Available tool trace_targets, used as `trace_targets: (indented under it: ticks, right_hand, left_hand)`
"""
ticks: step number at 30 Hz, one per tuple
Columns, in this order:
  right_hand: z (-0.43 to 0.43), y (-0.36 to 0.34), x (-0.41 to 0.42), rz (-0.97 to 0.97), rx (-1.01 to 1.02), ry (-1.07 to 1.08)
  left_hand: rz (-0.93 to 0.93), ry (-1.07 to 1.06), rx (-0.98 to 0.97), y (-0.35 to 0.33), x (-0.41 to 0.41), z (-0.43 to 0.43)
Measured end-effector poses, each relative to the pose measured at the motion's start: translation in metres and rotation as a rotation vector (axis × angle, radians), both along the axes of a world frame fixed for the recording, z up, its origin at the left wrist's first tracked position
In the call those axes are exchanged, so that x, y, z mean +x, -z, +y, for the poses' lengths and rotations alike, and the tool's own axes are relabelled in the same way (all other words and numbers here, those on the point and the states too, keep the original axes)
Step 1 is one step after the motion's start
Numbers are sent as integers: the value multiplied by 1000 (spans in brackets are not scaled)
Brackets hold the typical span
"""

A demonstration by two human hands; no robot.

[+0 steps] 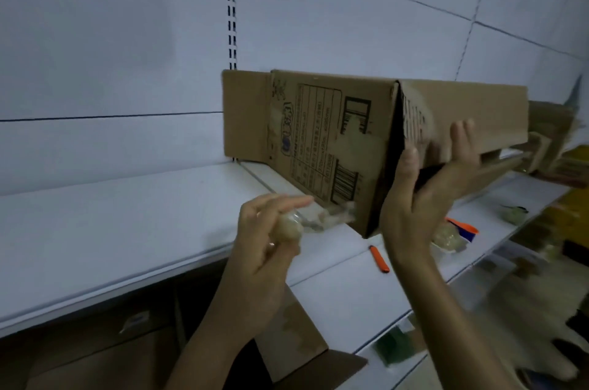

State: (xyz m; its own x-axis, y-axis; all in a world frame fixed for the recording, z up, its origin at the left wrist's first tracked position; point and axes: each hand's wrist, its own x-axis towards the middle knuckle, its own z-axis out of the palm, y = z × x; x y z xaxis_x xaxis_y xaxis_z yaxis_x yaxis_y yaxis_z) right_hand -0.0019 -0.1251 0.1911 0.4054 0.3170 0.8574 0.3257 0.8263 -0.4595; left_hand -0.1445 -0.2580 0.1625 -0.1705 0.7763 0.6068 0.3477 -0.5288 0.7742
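Your left hand (267,239) pinches the small clear packet of beige pieces (290,227), probably soft and slippery. Your right hand (424,195) clasps the brown cardboard box (318,134) at its corner; it is likely light and bendable, so support it underneath.

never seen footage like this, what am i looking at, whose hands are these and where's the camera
There is no machine here. A person wears one wide-angle camera on the head, looking forward and down, so the two arms reaching in from below are their own. The left hand grips a small clear packet of something pale; blur hides what exactly. The right hand holds the open end of a cardboard box between thumb and fingers. The box lies on its side on a white shelf. Near that arm, the shelf also holds a slim orange object and a second packet with an orange label.
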Motion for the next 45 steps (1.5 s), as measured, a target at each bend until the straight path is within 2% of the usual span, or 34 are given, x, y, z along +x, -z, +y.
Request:
trace_targets:
  ticks: [2,5,11,13,16,18,23,28,32,35,39,45]
  right_hand:
    - [-10,25,2,-41,-81,-58]
    - [-33,55,14,-113,-156,-100]
    - [-87,116,60,-166,-272,-176]
    - [-94,135,80,-332,-298,-162]
    - [-88,161,114,-730,-275,-154]
    - [-76,168,141,-784,-348,-205]
    - [-46,173,218,-622,-481,-381]
    - [-6,181,302,-654,-533,-362]
    - [24,189,354,-555,-698,-405]
    - [48,193,378,-386,-755,-455]
    - [103,192,404,-136,-827,-512]
    - [211,212,445,-43,-1004,-538]
  left_hand:
    - [22,73,-79,11,14,-3]
    - [-49,222,-243,34,36,-7]
    - [-429,323,-625,75,86,5]
    - [-548,321,-697,85,101,15]
    - [-628,272,-736,94,134,35]
    - [-633,276,-768,97,159,48]
    - [-488,476,-768,103,228,79]
    - [-547,624,-814,116,298,113]
    - [-571,698,-864,130,341,141]
    - [-600,592,-935,133,366,171]
    - [-526,362,-880,142,381,218]
    - [-484,108,-868,180,383,319]
